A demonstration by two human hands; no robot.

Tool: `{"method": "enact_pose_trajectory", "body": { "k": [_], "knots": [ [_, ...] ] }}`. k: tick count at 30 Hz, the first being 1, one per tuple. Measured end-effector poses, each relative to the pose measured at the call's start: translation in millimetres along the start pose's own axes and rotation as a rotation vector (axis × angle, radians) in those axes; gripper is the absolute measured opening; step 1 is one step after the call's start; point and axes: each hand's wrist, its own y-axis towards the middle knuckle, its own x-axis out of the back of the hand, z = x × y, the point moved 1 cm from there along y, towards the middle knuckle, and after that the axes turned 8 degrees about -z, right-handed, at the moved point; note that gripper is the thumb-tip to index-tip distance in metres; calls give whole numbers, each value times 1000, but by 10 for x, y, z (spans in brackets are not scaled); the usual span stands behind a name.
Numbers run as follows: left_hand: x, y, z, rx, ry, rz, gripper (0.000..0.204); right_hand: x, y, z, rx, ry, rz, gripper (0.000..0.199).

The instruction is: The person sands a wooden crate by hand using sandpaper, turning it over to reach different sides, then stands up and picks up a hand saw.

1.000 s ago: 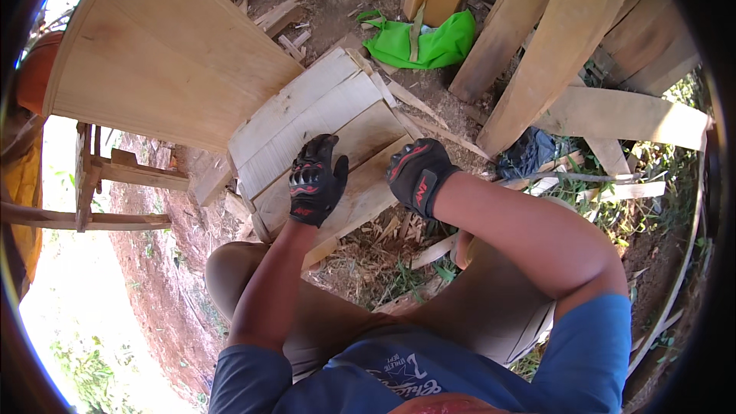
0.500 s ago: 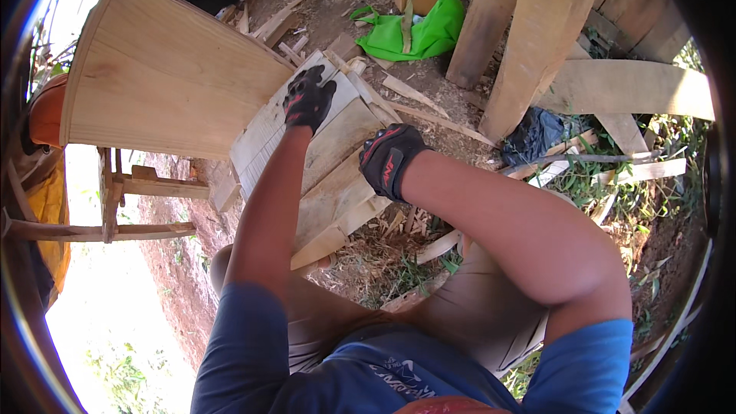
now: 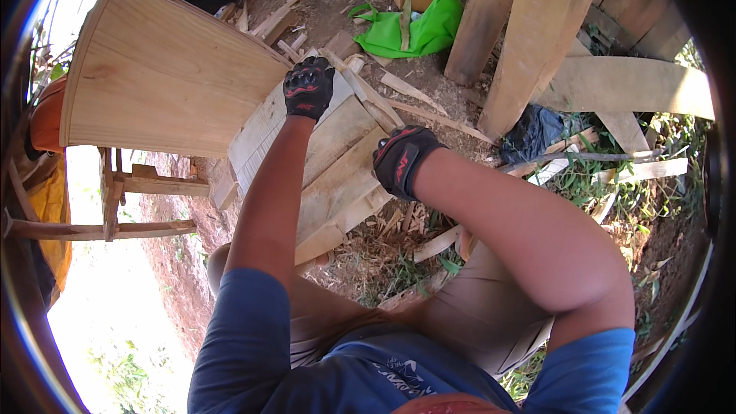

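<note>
Right grip (image 3: 402, 162): curled fingertips hidden; whether holding anything, cannot tell. Left grip (image 3: 309, 89): palm hidden. Orange object (image 3: 47, 116): partly behind wooden panel (image 3: 169, 69). Leaning plank (image 3: 544, 31): top cut off.

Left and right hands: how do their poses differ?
The left hand is at the far end of the boards; the right hand is closer in, near their right edge. The left arm reaches nearly straight; the right arm bends at the elbow. Both wear black gloves.

left grip (image 3: 309, 88) over pale boards (image 3: 339, 136), right grip (image 3: 400, 161) — by their edge
</note>
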Motion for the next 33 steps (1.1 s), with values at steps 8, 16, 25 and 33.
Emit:
{"method": "enact_pose_trajectory", "body": {
  "k": [8, 16, 25, 33],
  "knots": [
    [-170, -77, -101, -92, 162, -187, 16, 28, -77, -18, -14, 0, 0, 36],
    [-244, -121, -126, 29, 88, -179, 20, 38, -90, -34, -1, 3, -15, 35],
    [-219, -144, -149, 189, 5, -142, 26, 63, -111, -66, 10, -7, 22, 34],
    [-253, -192, -88, 336, -137, -214, 22, 114, -91, -51, 4, -4, 64, 32]
  ]
}}
